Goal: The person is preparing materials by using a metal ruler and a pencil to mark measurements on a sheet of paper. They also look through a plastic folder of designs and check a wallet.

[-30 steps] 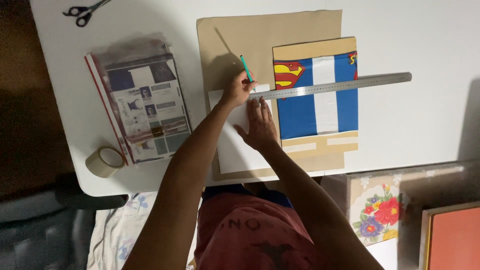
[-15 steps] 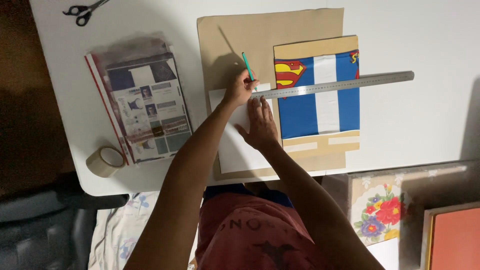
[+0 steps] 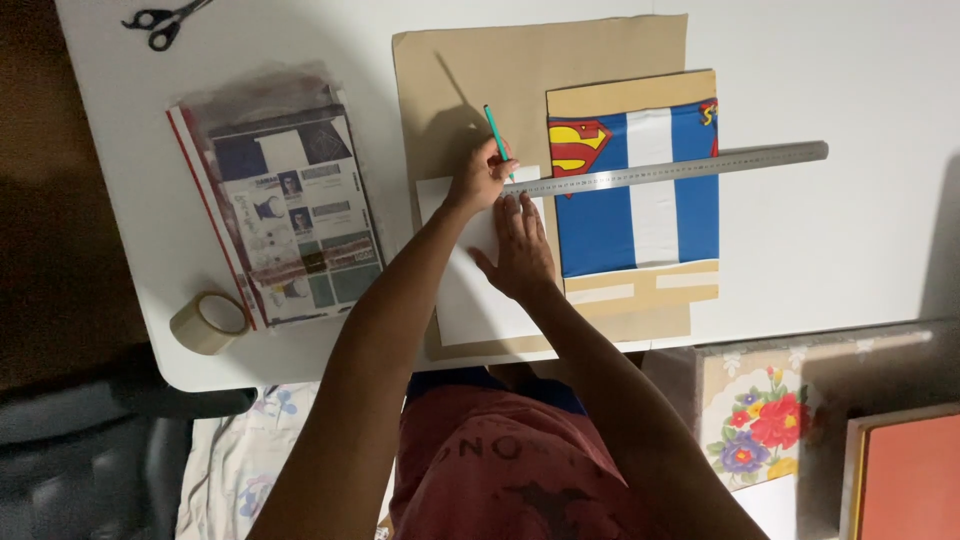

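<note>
- nearest of all, the person's lap in a red shirt, with a flowered box (image 3: 765,420) and an orange-faced frame (image 3: 905,480) to the right, off the table's near edge.
- at the near left corner of the white table (image 3: 850,260) sits a roll of tape (image 3: 208,322); just beyond it lies a clear plastic sleeve of printed papers (image 3: 285,210).
- the right hand (image 3: 522,248) lies flat, fingers spread, on a white sheet (image 3: 470,290), its fingertips pressing the left end of a long steel ruler (image 3: 665,168).
- the left hand (image 3: 482,172), arm crossing over from the left, is closed around a green pencil (image 3: 495,135), pinching it low so the tip meets the white sheet right at the ruler's left end.
- the ruler runs off to the right, slightly tilted, across a blue, white and red printed sheet (image 3: 635,200) that lies on a brown cardboard sheet (image 3: 520,80).
- the cardboard lies mid-table and reaches toward the far edge; the white sheet overlaps its near left part.
- at the far left corner, well apart from the hands, lies a pair of black scissors (image 3: 160,18).
</note>
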